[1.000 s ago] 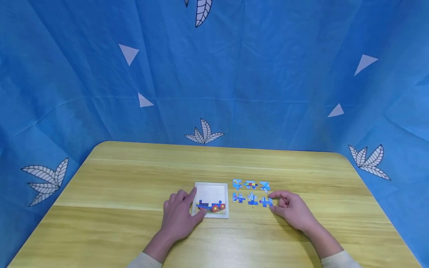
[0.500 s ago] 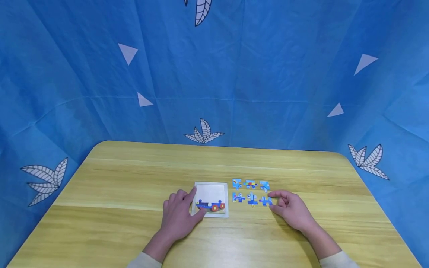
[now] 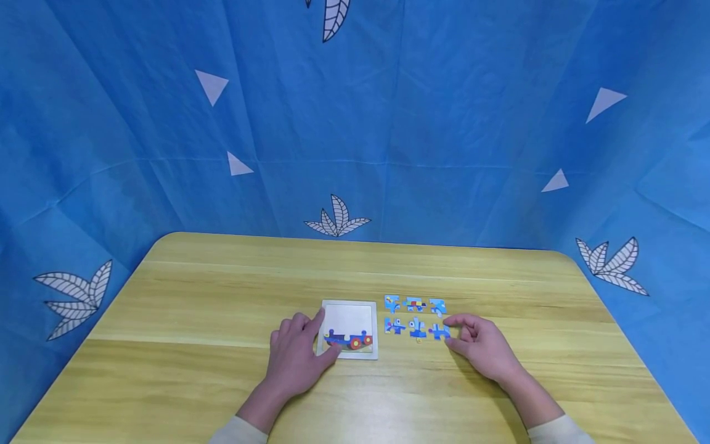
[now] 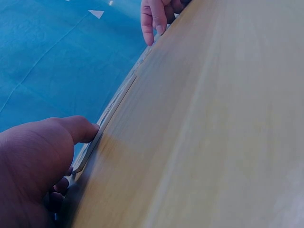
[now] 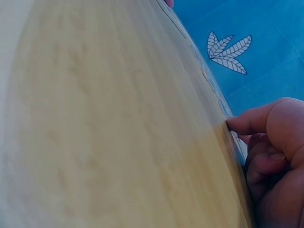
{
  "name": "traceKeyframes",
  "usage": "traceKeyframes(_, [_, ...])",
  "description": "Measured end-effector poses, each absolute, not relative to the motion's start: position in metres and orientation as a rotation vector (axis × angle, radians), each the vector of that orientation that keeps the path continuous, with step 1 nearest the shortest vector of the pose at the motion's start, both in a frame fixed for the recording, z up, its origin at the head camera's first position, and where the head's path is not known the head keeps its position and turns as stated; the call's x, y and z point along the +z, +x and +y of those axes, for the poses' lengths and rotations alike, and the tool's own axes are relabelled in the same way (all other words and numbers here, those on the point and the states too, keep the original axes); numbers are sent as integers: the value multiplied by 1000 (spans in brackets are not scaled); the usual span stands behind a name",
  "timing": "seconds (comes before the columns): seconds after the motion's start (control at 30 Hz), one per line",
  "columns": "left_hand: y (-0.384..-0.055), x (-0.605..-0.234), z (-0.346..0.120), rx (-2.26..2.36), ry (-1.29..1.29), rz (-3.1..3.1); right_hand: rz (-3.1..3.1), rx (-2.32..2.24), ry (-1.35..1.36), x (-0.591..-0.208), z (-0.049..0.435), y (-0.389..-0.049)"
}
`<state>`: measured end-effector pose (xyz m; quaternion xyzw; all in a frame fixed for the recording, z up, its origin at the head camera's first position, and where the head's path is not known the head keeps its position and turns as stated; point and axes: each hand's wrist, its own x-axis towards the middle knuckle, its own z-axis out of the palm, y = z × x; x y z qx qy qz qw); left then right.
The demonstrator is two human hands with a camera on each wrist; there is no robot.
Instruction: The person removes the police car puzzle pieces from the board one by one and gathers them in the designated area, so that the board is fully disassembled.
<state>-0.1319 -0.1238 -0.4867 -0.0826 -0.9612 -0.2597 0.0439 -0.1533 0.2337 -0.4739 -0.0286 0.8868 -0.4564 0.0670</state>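
Observation:
A square white-rimmed puzzle tray (image 3: 349, 356) lies on the table, its bottom row filled with a picture of red wheels and a blue body. My left hand (image 3: 296, 354) rests on the tray's left side, index finger at the upper left and thumb on the lower edge. To the tray's right, several loose jigsaw pieces lie in two rows. At the lower right end is a blue jigsaw piece (image 3: 439, 332), which my right hand (image 3: 485, 346) pinches at its right side between thumb and index finger. The wrist views show tray (image 4: 107, 118) and pieces only edge-on.
In the lower row, a jigsaw piece with an eye (image 3: 417, 328) lies beside the pinched one. The upper row includes a multicoloured jigsaw piece (image 3: 414, 304). The wooden table (image 3: 222, 290) meets a blue curtain (image 3: 460, 123) at its far edge.

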Motion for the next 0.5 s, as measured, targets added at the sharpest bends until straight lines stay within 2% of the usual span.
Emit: traceKeyframes(0.5, [-132,-487,-124,-786,-243,-2942,2659,-1492,-49,-473,228,-145])
